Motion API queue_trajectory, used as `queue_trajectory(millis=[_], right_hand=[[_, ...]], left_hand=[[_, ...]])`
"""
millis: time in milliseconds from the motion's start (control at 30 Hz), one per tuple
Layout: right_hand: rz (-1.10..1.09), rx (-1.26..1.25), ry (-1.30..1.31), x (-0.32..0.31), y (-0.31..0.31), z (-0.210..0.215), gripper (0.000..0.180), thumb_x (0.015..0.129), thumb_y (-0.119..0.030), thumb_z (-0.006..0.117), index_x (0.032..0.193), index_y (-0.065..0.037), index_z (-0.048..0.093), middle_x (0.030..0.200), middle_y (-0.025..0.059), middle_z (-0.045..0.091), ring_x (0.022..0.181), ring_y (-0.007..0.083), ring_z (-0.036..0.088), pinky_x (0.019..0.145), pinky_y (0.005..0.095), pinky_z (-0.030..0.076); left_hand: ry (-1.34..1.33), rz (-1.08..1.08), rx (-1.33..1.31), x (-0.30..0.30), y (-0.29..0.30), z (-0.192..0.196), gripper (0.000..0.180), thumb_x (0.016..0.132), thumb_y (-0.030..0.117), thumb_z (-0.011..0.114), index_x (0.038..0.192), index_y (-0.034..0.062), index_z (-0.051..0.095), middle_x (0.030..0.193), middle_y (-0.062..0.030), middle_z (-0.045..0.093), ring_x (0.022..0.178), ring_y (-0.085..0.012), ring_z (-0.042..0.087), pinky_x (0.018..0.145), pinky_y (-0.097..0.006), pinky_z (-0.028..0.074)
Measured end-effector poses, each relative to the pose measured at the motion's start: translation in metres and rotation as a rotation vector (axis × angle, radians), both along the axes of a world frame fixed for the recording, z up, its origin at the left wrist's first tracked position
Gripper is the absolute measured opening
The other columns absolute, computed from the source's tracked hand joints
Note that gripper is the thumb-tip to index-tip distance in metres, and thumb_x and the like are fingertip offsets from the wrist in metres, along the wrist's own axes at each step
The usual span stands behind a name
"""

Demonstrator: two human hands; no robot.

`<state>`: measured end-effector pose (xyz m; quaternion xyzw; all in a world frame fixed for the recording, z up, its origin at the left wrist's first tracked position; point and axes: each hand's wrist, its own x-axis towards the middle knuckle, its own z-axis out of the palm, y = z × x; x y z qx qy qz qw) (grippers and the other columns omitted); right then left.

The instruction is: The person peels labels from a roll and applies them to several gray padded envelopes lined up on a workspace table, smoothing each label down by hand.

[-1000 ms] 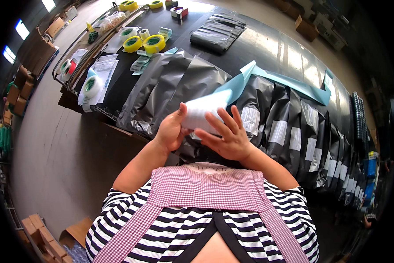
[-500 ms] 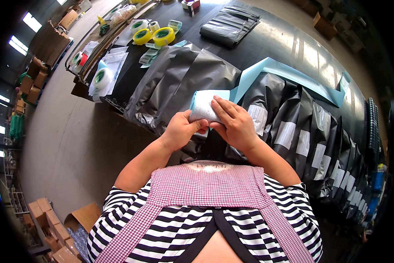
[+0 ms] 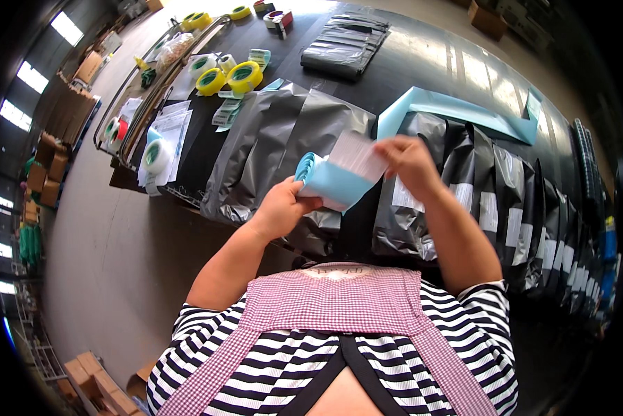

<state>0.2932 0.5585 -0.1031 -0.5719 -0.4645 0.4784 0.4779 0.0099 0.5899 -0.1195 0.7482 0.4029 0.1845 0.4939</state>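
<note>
Head view: the left hand (image 3: 280, 208) grips a blue label roll (image 3: 329, 184) above the near counter (image 3: 422, 55) edge, steadying it. Right hand (image 3: 412, 163) fingers pinch a white label (image 3: 356, 156) (half peeled) beside grey mailer bags (image 3: 277, 149).

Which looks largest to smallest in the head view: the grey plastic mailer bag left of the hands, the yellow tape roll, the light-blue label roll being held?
1. Grey plastic mailer bag
2. Light-blue label roll, though it is nearer the camera
3. Yellow tape roll
</note>
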Motion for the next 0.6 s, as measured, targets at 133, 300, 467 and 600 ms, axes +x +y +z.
queue_trajectory(millis=[133,300,467,600], right_hand=[[-0.560,0.314,0.069,0.022,0.007,0.077,0.037,0.095,-0.037,0.067,0.106,-0.002,0.071,0.091,0.0082,0.071,0.072,0.0149,0.067,0.058,0.0257,0.056],[-0.721,0.789,-0.648,-0.029,-0.024,0.021,0.027,0.098,-0.023,0.063,0.115,-0.004,0.071,0.120,0.0107,0.070,0.109,0.0214,0.068,0.085,0.0312,0.058],[-0.418,0.652,-0.705,-0.132,-0.032,-0.091,0.031,0.086,-0.010,0.074,0.116,-0.006,0.072,0.132,0.0159,0.063,0.127,0.0327,0.058,0.102,0.0385,0.050],[-0.396,0.649,-0.783,-0.155,-0.017,-0.117,0.032,0.084,-0.011,0.076,0.115,-0.007,0.072,0.131,0.0164,0.063,0.127,0.0341,0.057,0.101,0.0387,0.051]], left_hand=[[-0.287,0.156,-0.407,-0.038,0.062,-0.041,0.014,0.092,0.012,0.071,0.101,0.0007,0.069,0.098,-0.0070,0.068,0.079,-0.0142,0.066,0.070,-0.029,0.054],[-0.888,0.541,-0.379,-0.065,0.114,-0.039,0.034,0.094,0.026,0.070,0.119,0.0050,0.059,0.106,-0.0082,0.068,0.090,-0.0231,0.070,0.075,-0.034,0.060],[-0.978,0.479,-0.540,-0.074,0.135,-0.035,0.039,0.097,0.029,0.066,0.127,0.0076,0.053,0.114,-0.0100,0.066,0.101,-0.0231,0.067,0.082,-0.034,0.058],[-0.983,0.439,-0.606,-0.070,0.147,-0.031,0.039,0.097,0.031,0.065,0.126,0.0081,0.055,0.115,-0.0088,0.067,0.101,-0.0219,0.067,0.085,-0.034,0.057]])
